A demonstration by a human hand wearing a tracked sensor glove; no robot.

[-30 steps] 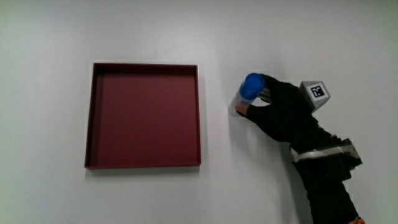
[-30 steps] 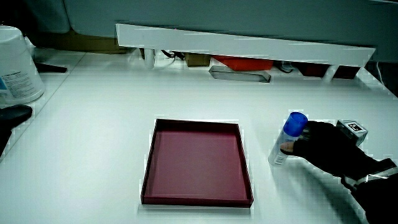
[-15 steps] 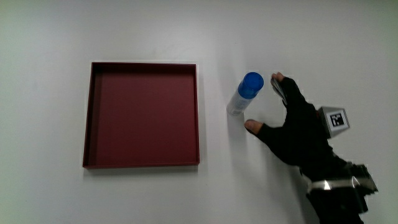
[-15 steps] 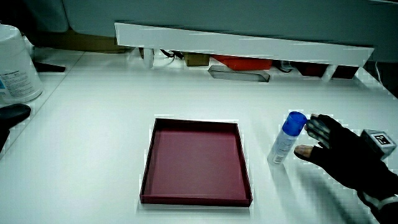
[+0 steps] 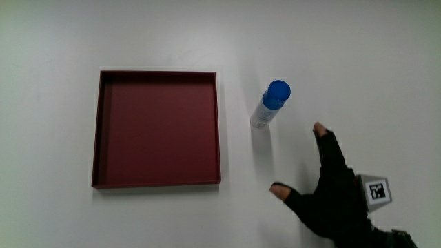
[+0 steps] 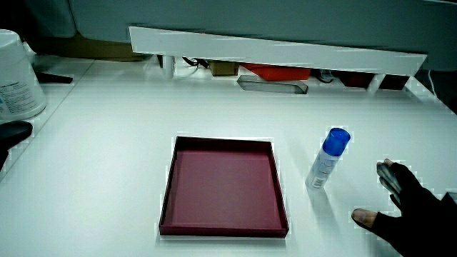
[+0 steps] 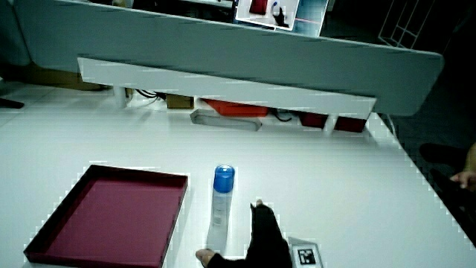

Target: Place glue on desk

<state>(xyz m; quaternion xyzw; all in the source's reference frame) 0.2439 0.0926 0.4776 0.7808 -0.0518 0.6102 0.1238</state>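
Glue stick [image 5: 271,103] stands upright on the white surface [image 5: 358,55], blue cap up, pale body below — just beside the dark red tray [image 5: 157,128] but not touching it; a narrow strip of bare surface shows between them. Taking the tray as the dial in the main view, the glue sits at about 3 o'clock off its rim. In both side views it shows the same way: upright, free-standing, near the tray's edge [image 6: 327,158] [image 7: 220,199].

My hand [image 5: 329,196] is clear of the glue, nearer to me than it — at roughly 5 o'clock from the glue in the main view. It touches nothing. My fingers [image 5: 326,141] are wide and relaxed, thumb splayed out toward the tray side, forefinger pointing up toward the glue with a gap between them. They hold nothing. The patterned cube [image 5: 374,191] rides on the back of the glove.

In a side view the hand [image 6: 410,207] lies low over the surface, well apart from the glue. In a side view my hand [image 7: 262,240] is just beside the glue's base, nearer to me.

Tray is shallow, square, nothing in it.

A white tub [image 6: 16,75] stands at the surface's edge, well apart from the tray. Low partition [image 7: 230,91] runs along the surface's edge farthest from me.
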